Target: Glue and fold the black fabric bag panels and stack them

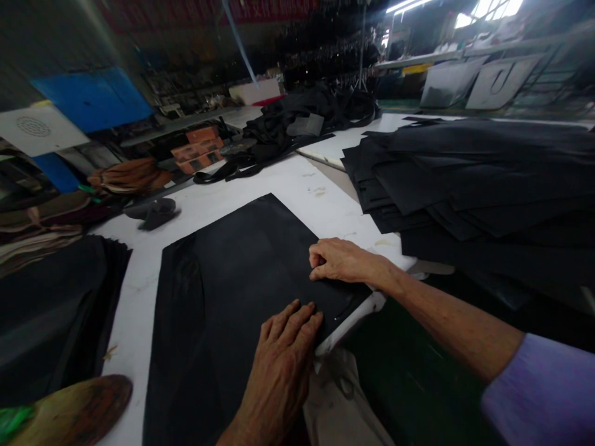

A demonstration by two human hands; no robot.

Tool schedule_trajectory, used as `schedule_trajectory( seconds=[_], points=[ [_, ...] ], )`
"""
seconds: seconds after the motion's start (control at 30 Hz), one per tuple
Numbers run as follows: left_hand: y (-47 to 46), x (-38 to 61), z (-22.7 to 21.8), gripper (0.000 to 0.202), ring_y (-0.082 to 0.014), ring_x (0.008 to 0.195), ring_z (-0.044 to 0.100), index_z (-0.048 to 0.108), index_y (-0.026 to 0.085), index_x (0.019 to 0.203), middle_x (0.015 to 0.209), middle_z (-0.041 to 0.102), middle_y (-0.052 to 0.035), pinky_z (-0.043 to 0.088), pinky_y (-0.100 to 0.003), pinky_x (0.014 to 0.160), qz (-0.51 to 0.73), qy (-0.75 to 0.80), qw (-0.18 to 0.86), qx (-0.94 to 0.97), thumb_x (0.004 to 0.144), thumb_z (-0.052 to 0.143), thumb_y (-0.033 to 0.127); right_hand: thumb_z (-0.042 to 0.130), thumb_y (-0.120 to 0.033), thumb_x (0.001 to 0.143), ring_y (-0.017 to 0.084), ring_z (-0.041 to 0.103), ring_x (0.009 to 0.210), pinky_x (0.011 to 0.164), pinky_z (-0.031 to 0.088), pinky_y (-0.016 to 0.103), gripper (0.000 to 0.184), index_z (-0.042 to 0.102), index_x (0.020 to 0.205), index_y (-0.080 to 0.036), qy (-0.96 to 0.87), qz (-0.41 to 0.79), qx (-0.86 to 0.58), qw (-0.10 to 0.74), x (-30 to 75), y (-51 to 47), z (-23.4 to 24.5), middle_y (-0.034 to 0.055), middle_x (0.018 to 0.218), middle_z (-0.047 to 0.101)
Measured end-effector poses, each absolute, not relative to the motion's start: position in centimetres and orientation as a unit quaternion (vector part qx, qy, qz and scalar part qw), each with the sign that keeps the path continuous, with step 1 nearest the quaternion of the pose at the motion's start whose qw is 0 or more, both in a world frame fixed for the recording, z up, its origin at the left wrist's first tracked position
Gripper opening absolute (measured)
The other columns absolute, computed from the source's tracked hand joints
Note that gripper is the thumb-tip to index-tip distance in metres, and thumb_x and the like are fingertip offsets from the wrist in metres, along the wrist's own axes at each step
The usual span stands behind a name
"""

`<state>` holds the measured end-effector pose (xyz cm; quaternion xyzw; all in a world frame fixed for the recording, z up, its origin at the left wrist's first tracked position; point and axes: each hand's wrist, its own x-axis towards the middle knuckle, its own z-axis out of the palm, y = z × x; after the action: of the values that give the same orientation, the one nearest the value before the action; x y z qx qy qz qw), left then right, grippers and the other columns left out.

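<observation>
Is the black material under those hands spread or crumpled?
Spread: the black material lies mostly flat on the white table; whether it's doubled, I cannot tell.

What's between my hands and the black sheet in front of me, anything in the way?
Nothing visible. Your left hand lies spread on the black sheet, and your right hand, fingers curled, is over its right edge. Whatever lies under the curled fingers is hidden.
</observation>
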<state>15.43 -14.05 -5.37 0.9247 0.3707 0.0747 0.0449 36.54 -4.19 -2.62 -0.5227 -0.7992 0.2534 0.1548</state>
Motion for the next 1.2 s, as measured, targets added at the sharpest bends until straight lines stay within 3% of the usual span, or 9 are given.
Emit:
schedule_trajectory(
  seconds=[0.2,0.57,0.9,1.2],
  points=[
    [-13.8,15.5,-5.6,0.058,-0.0252,0.125,0.041,0.043,0.026,0.132,0.137,0.048,-0.0011,0.042,-0.044,0.094,0.066,0.368,0.03,0.927,0.078,0.044,0.004,0.059,-0.018,0.076,0.014,0.052,0.071,0.061,0.035,0.025,0.002,0.06,0.077,-0.018,-0.79,0.252,-0.518,0.21,39.1,-5.1,-2.7,0.0014,0.08,0.06],
    [-13.7,15.6,-5.5,0.054,-0.0243,0.125,0.042,0.046,0.025,0.13,0.135,0.05,-0.003,0.04,-0.042,0.096,0.077,0.365,0.042,0.927,0.08,0.045,0.007,0.057,-0.016,0.078,0.013,0.052,0.066,0.06,0.036,0.024,0.004,0.06,0.076,-0.017,-0.772,0.266,-0.512,0.267,40.5,-5.8,-3.8,-0.0002,0.074,0.06],
    [-13.7,15.8,-5.3,0.044,-0.0247,0.123,0.043,0.045,0.026,0.13,0.133,0.051,-0.0029,0.041,-0.042,0.094,0.088,0.358,0.033,0.929,0.088,0.043,0.013,0.062,-0.021,0.075,0.014,0.051,0.071,0.065,0.037,0.026,0.003,0.061,0.075,-0.019,-0.781,0.261,-0.511,0.244,40.4,-6.3,-3.5,0.0007,0.079,0.056],
    [-13.8,16.2,-4.9,0.039,-0.026,0.122,0.043,0.045,0.027,0.13,0.133,0.052,-0.0013,0.041,-0.045,0.093,0.08,0.368,0.042,0.925,0.092,0.041,0.021,0.068,-0.031,0.072,0.015,0.05,0.076,0.068,0.038,0.028,0.018,0.06,0.084,-0.019,-0.8,0.272,-0.497,0.196,40.7,-7.9,-2.6,0.0012,0.089,0.051]
  ],
)
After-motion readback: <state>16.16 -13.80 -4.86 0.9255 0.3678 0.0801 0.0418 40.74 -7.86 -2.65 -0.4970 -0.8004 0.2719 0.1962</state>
